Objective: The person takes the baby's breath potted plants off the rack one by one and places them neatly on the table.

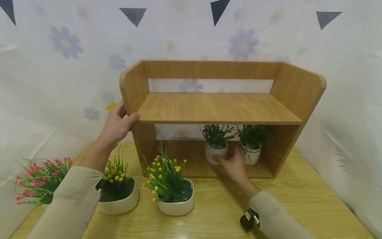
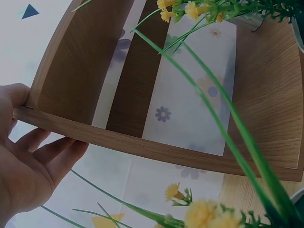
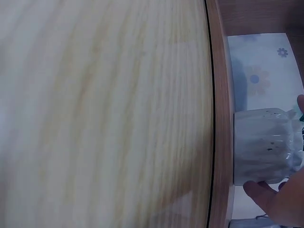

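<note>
We find the left hand (image 1: 116,125) on the left side board of the wooden shelf (image 1: 219,108). Its fingers are curled against the outer face and its thumb lies over the front edge, so the board is gripped between them.

We find the right hand (image 1: 235,166) in the lower compartment, at the nearer-to-centre of two white pots (image 1: 215,151). The thumb rests on the front of this pot and the fingers reach round its right side, pinching it; we cannot tell how all the fingers lie, as the pot and hand hide some. The pot is upright, right of the compartment's middle, and carries a green plant with small purple flowers (image 1: 217,133). The second white pot (image 1: 251,156) stands just beside, to the right of the hand.

We note two planters with yellow flowers on the table (image 1: 221,209): one before the shelf (image 1: 176,208), the other (image 1: 120,206) to its left, near the left forearm. Pink flowers (image 1: 37,177) stand at far left. A flower-patterned sheet (image 1: 185,36) hangs behind.
</note>
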### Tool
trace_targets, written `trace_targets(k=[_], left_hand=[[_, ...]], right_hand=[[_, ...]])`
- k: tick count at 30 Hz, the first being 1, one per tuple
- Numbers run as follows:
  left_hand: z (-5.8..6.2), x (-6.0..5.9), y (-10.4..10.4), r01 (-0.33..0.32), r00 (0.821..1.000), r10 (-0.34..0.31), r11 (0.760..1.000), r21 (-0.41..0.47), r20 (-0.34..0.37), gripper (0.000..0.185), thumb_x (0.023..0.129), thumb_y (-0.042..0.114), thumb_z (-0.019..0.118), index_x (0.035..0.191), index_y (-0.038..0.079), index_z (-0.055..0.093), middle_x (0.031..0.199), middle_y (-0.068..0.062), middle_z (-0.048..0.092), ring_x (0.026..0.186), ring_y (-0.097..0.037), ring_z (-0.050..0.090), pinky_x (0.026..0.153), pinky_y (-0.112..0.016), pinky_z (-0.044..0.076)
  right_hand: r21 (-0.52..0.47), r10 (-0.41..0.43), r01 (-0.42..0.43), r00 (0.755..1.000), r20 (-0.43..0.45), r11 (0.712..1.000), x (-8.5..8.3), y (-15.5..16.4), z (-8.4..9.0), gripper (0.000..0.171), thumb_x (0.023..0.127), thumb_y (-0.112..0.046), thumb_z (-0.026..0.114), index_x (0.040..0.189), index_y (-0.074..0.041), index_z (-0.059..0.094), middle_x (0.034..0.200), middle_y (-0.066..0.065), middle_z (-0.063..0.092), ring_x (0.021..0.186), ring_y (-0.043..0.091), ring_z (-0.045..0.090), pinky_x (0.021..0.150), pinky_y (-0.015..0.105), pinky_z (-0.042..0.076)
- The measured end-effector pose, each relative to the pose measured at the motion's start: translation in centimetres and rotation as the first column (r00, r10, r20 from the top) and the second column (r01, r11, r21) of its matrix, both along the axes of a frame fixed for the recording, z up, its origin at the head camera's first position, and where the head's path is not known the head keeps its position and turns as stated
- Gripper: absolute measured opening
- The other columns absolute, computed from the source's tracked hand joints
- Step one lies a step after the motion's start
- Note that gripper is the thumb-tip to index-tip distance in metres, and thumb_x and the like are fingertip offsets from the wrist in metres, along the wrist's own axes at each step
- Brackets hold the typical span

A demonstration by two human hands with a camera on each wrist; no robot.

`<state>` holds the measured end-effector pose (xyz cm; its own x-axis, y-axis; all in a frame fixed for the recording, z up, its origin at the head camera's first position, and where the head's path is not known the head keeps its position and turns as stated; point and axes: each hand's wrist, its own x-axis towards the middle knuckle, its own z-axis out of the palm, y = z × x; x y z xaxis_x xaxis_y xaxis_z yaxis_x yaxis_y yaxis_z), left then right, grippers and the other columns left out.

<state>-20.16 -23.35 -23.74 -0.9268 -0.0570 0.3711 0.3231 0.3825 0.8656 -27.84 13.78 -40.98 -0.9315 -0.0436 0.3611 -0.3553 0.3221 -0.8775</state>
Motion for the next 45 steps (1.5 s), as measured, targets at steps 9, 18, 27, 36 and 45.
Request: trace_targets(k=[9,18,27,36,45], left_hand=[[0.0,-0.1,0.0,-0.010,1.000,0.010,1.000,-0.003,0.012,0.067,0.102,0.020,0.056,0.161,0.031,0.025,0.157,-0.015,0.036,0.133,-0.043,0.044,0.099,-0.064,0.044],[0.0,0.1,0.3,0.006,1.000,-0.006,1.000,0.002,0.003,0.066,0.102,0.021,0.056,0.160,0.031,0.027,0.156,-0.015,0.037,0.132,-0.043,0.046,0.097,-0.063,0.046],[0.3,0.2,0.3,-0.012,1.000,0.012,1.000,0.003,0.015,0.066,0.101,0.022,0.057,0.160,0.031,0.027,0.156,-0.015,0.037,0.134,-0.042,0.044,0.098,-0.063,0.046],[0.3,0.2,0.5,-0.006,1.000,0.006,1.000,0.015,0.015,0.066,0.101,0.021,0.057,0.160,0.030,0.027,0.156,-0.015,0.037,0.135,-0.042,0.043,0.099,-0.064,0.045],[0.1,0.0,0.5,0.002,1.000,-0.002,1.000,0.014,0.014,0.067,0.101,0.021,0.057,0.160,0.031,0.027,0.157,-0.014,0.036,0.134,-0.042,0.043,0.100,-0.064,0.044]], right_hand=[[-0.005,-0.043,0.043,0.998,0.051,0.999,-1.2,-0.6,-0.2,0.094,0.083,-0.021,0.085,0.155,-0.001,0.028,0.149,0.025,0.039,0.129,0.042,0.045,0.104,0.054,0.042],[0.016,-0.083,0.081,0.990,0.112,0.997,-1.3,-0.8,-0.3,0.091,0.084,-0.030,0.084,0.152,-0.003,0.030,0.131,0.019,0.050,0.093,0.028,0.053,0.070,0.036,0.048],[0.014,-0.063,0.061,0.984,0.168,0.998,-1.6,-1.0,0.1,0.098,0.084,-0.036,0.083,0.157,-0.009,0.023,0.153,0.024,0.033,0.132,0.042,0.041,0.103,0.056,0.043],[0.026,-0.082,0.079,0.982,0.170,0.997,-1.7,-0.9,0.2,0.096,0.084,-0.034,0.084,0.157,-0.010,0.027,0.156,0.024,0.031,0.139,0.046,0.034,0.108,0.058,0.039],[0.021,-0.082,0.079,0.979,0.187,0.997,-1.8,-0.9,0.4,0.096,0.084,-0.033,0.084,0.158,-0.013,0.026,0.158,0.020,0.030,0.140,0.043,0.033,0.110,0.057,0.036]])
